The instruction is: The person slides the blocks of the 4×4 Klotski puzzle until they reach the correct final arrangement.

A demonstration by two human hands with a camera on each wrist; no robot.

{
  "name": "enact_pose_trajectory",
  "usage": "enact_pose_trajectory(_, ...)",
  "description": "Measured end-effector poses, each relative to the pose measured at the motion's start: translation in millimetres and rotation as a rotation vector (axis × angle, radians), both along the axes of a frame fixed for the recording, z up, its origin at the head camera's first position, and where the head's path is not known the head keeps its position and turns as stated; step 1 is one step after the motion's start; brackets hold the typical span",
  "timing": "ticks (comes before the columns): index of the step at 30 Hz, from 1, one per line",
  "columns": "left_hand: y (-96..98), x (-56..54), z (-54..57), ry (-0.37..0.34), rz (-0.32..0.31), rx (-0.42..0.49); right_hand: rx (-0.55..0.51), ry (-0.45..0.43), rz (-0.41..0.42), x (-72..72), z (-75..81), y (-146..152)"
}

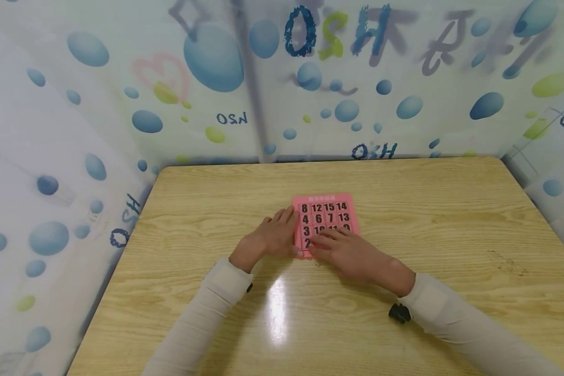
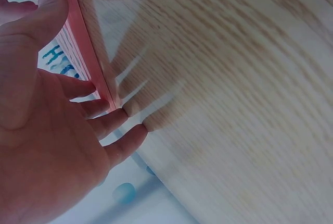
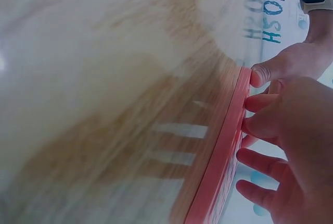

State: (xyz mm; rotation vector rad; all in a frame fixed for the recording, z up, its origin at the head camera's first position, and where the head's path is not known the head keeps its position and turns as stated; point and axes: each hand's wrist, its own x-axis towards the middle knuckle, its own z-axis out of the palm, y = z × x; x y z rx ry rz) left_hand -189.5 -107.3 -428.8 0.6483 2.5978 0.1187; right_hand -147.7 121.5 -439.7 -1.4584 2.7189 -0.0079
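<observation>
A pink number slide puzzle (image 1: 330,207) lies flat on the wooden table, its top row reading 8, 12, 15, 14. My left hand (image 1: 277,235) is at its left side, with the thumb by the near left corner. In the left wrist view, the fingers of that hand (image 2: 62,125) stretch out along the pink frame (image 2: 86,41), tips down at the tabletop. From the right, my right hand (image 1: 352,256) reaches over the near rows, fingertips on the tiles by the 2, covering several of them. The right wrist view has its fingers (image 3: 260,164) extended over the puzzle's face.
The wooden table (image 1: 427,209) spreads out around the puzzle and meets a wall covering (image 1: 282,104) with blue drops and lettering at the back and left. A dark strap piece (image 1: 399,313) hangs at the right wrist. Light glares off the tabletop between the forearms.
</observation>
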Motion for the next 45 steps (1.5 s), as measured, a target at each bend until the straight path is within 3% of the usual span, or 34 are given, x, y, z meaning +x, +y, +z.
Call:
enact_pose_trajectory(11, -0.3, -0.7, -0.5, -0.032, 0.029, 0.020, -0.026, -0.046, -0.020, 0.4, 4.2, 3)
enact_pose_trajectory(45, 0.5, -0.1, 2.0, -0.044, 0.029, 0.013, -0.019, -0.081, -0.054, -0.8, 5.8, 15)
